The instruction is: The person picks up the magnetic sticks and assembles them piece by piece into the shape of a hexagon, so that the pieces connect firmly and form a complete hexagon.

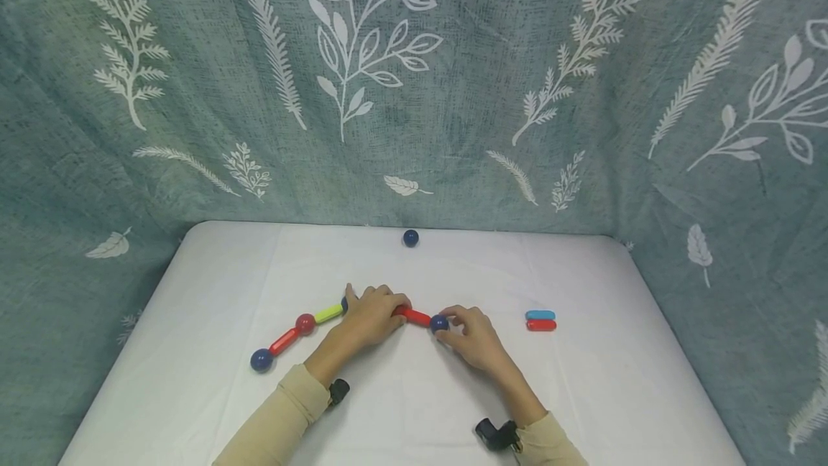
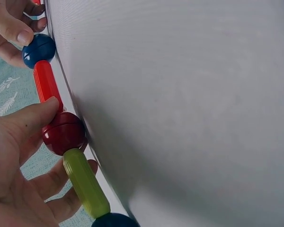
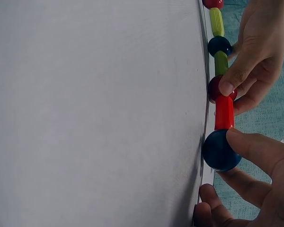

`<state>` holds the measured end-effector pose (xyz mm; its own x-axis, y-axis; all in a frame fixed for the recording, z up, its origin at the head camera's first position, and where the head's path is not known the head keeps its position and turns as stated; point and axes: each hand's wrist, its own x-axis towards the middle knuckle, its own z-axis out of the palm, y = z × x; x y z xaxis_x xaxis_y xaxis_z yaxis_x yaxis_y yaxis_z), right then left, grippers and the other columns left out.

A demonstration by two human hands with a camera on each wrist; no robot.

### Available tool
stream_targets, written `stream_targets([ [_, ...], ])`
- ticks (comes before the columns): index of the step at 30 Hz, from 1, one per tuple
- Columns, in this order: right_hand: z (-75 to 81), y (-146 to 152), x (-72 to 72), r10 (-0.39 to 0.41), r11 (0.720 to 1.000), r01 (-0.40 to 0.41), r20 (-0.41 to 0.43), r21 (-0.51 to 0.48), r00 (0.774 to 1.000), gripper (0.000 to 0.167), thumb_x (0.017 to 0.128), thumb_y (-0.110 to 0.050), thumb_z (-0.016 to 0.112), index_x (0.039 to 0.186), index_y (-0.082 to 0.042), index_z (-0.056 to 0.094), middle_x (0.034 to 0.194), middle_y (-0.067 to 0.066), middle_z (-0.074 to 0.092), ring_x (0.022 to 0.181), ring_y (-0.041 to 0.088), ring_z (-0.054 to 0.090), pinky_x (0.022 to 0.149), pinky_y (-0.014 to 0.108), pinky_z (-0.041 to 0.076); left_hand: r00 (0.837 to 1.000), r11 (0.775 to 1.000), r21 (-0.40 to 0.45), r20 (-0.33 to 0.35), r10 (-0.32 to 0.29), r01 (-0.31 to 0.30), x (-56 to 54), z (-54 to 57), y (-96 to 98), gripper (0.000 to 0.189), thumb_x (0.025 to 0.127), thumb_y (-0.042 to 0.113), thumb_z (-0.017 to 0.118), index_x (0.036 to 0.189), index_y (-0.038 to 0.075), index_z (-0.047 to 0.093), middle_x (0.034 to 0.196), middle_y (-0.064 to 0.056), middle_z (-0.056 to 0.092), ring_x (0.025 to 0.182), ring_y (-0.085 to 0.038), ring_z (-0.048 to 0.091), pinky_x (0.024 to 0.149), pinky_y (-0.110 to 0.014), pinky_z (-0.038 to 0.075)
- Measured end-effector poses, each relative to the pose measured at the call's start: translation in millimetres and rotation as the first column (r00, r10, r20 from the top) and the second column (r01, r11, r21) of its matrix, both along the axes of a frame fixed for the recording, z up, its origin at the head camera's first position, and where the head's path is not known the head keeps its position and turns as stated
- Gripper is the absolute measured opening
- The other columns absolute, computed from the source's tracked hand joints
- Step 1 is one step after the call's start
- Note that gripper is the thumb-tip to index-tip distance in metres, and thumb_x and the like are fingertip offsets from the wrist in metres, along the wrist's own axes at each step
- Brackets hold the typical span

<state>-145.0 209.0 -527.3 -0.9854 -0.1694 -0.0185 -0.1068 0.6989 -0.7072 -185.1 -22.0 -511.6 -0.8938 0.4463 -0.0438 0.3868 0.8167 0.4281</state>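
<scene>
A chain of toy balls and short rods runs across the table. My left hand [image 1: 371, 318] grips its dark red ball [image 2: 64, 133], the thumb reaching onto the adjoining red rod [image 2: 47, 82]. At the chain's right end, my right hand [image 1: 475, 336] pinches a blue ball [image 1: 439, 323] joined to that rod. A green rod [image 2: 86, 183] leads from the dark red ball to another blue ball [image 3: 219, 46], partly behind my left hand in the head view. Further left follow a yellow-green rod [image 1: 328, 313], a red ball [image 1: 305, 323], a red rod [image 1: 284, 341] and a blue end ball [image 1: 261, 360].
A loose dark blue ball [image 1: 410, 238] sits by the far edge of the white table [image 1: 401, 408]. Right of my hands, a light blue rod [image 1: 540, 315] and a loose red rod [image 1: 540, 325] lie side by side. A green leaf-patterned curtain [image 1: 453, 164] hangs behind.
</scene>
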Motion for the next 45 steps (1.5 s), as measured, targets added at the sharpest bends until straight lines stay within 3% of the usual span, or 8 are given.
stream_targets([
  [7,-0.3,-2,-2.0,-0.006,1.0,0.006,0.016,0.008,1.0,0.03,0.086,-0.023,0.078,0.115,-0.015,0.072,0.103,0.01,0.063,0.086,0.024,0.053,0.071,0.039,0.043,1.0,1.0,0.003,-0.005,0.014,-0.014,1.8,1.7,-3.9,0.028,0.094,0.031,0.071,0.122,0.026,0.069,0.113,-0.004,0.063,0.113,-0.032,0.056,0.102,-0.079,0.01],
  [11,-0.5,-2,-1.5,-0.005,1.0,0.005,0.019,0.01,1.0,0.031,0.086,-0.023,0.078,0.116,-0.014,0.071,0.103,0.01,0.063,0.087,0.024,0.053,0.071,0.039,0.044,0.999,0.999,0.011,-0.001,0.046,-0.046,4.5,7.5,-18.7,0.038,0.093,0.031,0.072,0.13,0.025,0.064,0.121,-0.008,0.06,0.118,-0.033,0.054,0.105,-0.071,0.021],
  [17,0.7,-3,0.0,-0.005,1.0,0.005,0.034,0.002,0.999,0.032,0.087,-0.023,0.077,0.117,-0.014,0.071,0.102,0.009,0.061,0.09,0.026,0.054,0.072,0.04,0.044,0.989,0.99,0.006,0.038,0.142,-0.143,15.4,20.5,-76.3,0.048,0.092,0.026,0.073,0.137,0.018,0.059,0.128,-0.016,0.057,0.115,-0.035,0.056,0.091,-0.056,0.047],
  [22,1.9,-2,-0.3,-0.016,1.0,0.015,0.052,0.012,0.999,0.032,0.087,-0.024,0.077,0.118,-0.015,0.07,0.104,0.008,0.061,0.091,0.025,0.054,0.074,0.04,0.045,0.97,0.975,-0.007,0.105,0.22,-0.221,32.1,23.4,-130.7,0.052,0.09,0.024,0.076,0.137,0.012,0.058,0.122,-0.017,0.06,0.105,-0.033,0.06,0.081,-0.054,0.052],
  [27,0.2,1,-1.7,-0.013,1.0,0.012,0.033,0.012,0.999,0.031,0.087,-0.022,0.077,0.117,-0.016,0.071,0.104,0.009,0.062,0.089,0.023,0.053,0.073,0.04,0.044,0.952,0.971,0.028,0.205,0.228,-0.238,42.6,25.1,-161.8,0.044,0.086,0.017,0.079,0.127,0.009,0.064,0.102,-0.009,0.065,0.088,-0.024,0.062,0.074,-0.048,0.053],
  [33,-2.0,2,-2.1,0.0,1.0,0.0,0.022,0.011,1.0,0.031,0.087,-0.021,0.078,0.117,-0.015,0.071,0.103,0.01,0.063,0.087,0.023,0.053,0.071,0.039,0.043,0.927,0.96,0.092,0.298,0.225,-0.263,47.3,19.2,-171.1,0.041,0.089,0.012,0.075,0.128,0.009,0.062,0.091,-0.003,0.064,0.075,-0.017,0.059,0.065,-0.038,0.052],
  [40,-0.6,0,-5.2,-0.011,1.0,0.01,0.046,0.021,0.999,0.032,0.087,-0.023,0.077,0.118,-0.015,0.07,0.103,0.009,0.062,0.087,0.022,0.052,0.069,0.037,0.044,0.919,0.96,0.13,0.343,0.193,-0.25,51.0,15.0,-166.4,0.063,0.085,0.01,0.078,0.142,0.01,0.05,0.085,0.0,0.063,0.071,-0.016,0.059,0.065,-0.037,0.05],
  [45,-0.6,0,-12.3,-0.016,0.999,0.014,0.062,0.032,0.998,0.034,0.088,-0.023,0.077,0.121,-0.015,0.069,0.105,0.01,0.061,0.093,0.025,0.056,0.071,0.039,0.047,0.909,0.959,0.156,0.384,0.163,-0.238,57.9,14.1,-156.5,0.073,0.082,0.011,0.082,0.146,0.018,0.046,0.082,0.003,0.063,0.07,-0.015,0.06,0.067,-0.037,0.05],
])
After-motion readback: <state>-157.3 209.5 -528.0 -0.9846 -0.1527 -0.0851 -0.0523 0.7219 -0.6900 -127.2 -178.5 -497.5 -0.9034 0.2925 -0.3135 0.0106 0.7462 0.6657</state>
